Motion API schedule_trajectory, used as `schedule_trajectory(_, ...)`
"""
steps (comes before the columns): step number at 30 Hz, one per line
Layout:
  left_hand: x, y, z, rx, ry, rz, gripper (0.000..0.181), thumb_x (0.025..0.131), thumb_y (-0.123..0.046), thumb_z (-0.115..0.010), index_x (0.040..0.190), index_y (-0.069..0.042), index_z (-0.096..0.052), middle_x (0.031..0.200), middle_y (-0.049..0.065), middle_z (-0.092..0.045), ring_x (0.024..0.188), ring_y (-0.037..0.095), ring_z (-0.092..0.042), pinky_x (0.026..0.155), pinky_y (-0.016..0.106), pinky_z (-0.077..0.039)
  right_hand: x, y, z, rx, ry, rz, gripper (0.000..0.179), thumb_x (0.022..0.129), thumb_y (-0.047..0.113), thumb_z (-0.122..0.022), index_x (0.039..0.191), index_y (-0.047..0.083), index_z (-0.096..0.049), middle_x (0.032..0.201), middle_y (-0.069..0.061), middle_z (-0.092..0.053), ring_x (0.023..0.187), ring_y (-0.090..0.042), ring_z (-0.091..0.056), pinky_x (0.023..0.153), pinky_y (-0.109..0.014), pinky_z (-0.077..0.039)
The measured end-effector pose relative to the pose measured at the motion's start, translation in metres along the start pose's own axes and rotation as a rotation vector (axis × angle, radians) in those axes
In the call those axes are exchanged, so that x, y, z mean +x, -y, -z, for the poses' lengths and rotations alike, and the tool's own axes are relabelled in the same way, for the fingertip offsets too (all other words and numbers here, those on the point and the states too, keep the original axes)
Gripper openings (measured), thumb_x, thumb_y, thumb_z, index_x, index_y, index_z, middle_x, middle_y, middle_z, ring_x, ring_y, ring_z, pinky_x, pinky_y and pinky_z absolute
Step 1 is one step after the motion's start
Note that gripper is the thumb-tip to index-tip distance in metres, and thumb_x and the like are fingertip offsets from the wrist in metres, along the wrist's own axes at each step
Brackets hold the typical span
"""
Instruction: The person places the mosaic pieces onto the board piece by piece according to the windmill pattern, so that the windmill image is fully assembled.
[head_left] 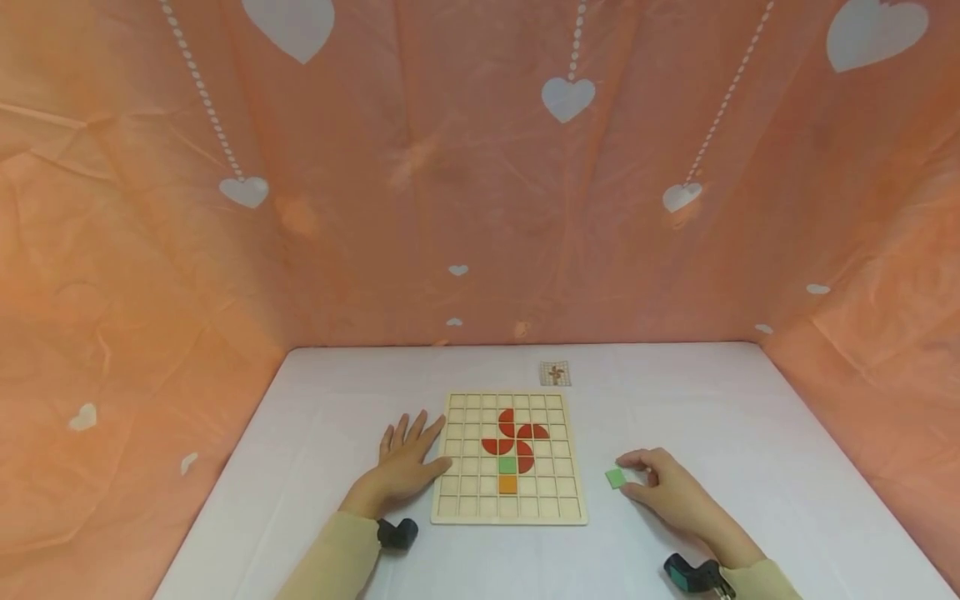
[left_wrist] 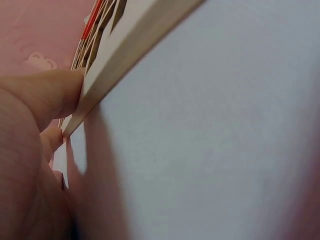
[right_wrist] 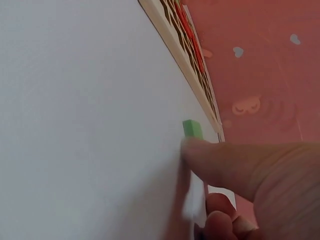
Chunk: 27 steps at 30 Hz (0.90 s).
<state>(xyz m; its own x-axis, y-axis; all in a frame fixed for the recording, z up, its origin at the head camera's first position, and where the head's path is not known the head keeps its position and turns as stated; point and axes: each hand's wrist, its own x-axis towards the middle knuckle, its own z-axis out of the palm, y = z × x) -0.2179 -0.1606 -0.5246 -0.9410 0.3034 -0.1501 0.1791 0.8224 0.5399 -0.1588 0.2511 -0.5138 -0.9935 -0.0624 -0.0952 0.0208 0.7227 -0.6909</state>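
A square wooden grid board lies flat on the white table. In its cells sit several red rounded pieces in a pinwheel shape, with a green square tile and an orange square tile below. My left hand rests at the board's left edge, fingers spread, its thumb against the rim in the left wrist view. To the right of the board, my right hand pinches a second green square tile between thumb and forefinger; the right wrist view shows this green tile beyond the thumb.
Behind the board lies a small card printed with a pinwheel picture on a grid. Orange cloth with pale hearts encloses the white table at the back and both sides. Dark wrist cameras sit on both wrists.
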Motion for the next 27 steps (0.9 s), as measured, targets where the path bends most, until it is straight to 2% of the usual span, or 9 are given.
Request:
schedule_trajectory(7,0.000,0.000,0.000,0.008,0.003,0.000,0.071,0.094,-0.045,-0.056,0.154,-0.017,-0.028,0.161,0.014,-0.008,0.145,0.037,0.009,0.112,0.055,0.011,-0.001,0.003,0.000,-0.028,-0.007,-0.007,0.026,0.084,0.020,-0.076,0.107,0.013,-0.067,0.094,-0.003,-0.051,0.077,-0.017,-0.044,0.063,-0.029,-0.037)
schedule_trajectory(17,-0.001,0.001,0.000,0.014,0.012,0.002,0.072,0.094,-0.046,-0.056,0.154,-0.017,-0.027,0.161,0.014,-0.007,0.145,0.038,0.009,0.112,0.055,0.010,-0.003,0.005,-0.002,-0.003,-0.027,-0.031,0.023,0.084,0.018,-0.075,0.100,0.011,-0.060,0.082,-0.003,-0.049,0.069,-0.017,-0.043,0.056,-0.028,-0.036)
schedule_trajectory(27,-0.001,-0.002,0.002,0.012,0.006,0.001,0.071,0.094,-0.045,-0.056,0.154,-0.017,-0.028,0.161,0.014,-0.009,0.145,0.038,0.008,0.112,0.055,0.010,0.001,0.025,-0.011,0.060,-0.048,-0.020,0.013,0.091,0.021,-0.069,0.094,0.012,-0.059,0.073,0.000,-0.054,0.066,-0.015,-0.048,0.056,-0.026,-0.041)
